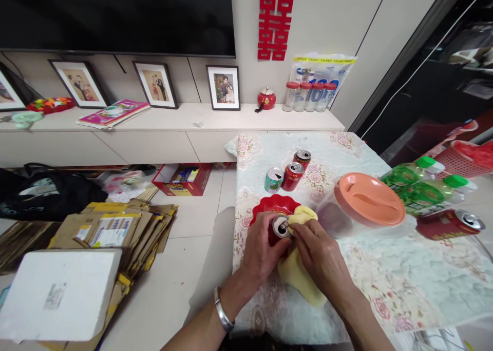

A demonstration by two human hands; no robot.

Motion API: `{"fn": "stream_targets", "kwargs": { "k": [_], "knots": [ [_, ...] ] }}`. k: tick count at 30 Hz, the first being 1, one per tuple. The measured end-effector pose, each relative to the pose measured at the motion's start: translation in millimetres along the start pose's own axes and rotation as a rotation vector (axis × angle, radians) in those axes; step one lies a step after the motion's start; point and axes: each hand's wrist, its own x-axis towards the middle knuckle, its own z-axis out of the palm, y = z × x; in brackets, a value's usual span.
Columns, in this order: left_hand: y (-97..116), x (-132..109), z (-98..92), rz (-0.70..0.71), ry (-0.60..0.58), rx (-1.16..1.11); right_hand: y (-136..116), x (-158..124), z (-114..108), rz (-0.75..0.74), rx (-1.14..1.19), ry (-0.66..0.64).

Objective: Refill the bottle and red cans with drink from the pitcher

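Note:
My left hand is wrapped round an opened drink can, its top tilted toward me. My right hand grips a yellow cloth and presses part of it to the can's rim; the rest of the cloth hangs down over the table. Just behind the held can sits a red scalloped dish, partly hidden by my left hand. Beyond the dish stand a green can, a red can and a darker red can, all upright.
Right of my hands is a clear container with an orange lid. Green-labelled bottles and a large red can lie beyond it. A flowered cloth covers the table. Flattened cardboard and a white foam box are at left.

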Motion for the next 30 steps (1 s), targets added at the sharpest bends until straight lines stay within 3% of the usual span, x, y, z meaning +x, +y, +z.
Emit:
{"fn": "stream_targets", "kwargs": {
  "k": [10, 22, 30],
  "knots": [
    [3, 2, 0.3, -0.051, 0.004, 0.085, 2, 22, 1, -0.001, -0.007, -0.035],
    [-4, -4, 7.0, -0.019, 0.065, 0.06, -14, -3, -8, 0.038, 0.036, 0.007],
    [-1, -1, 5.6, -0.001, 0.041, 0.13, 2, 6, 14, 0.126, 0.16, 0.125]
  ]
}}
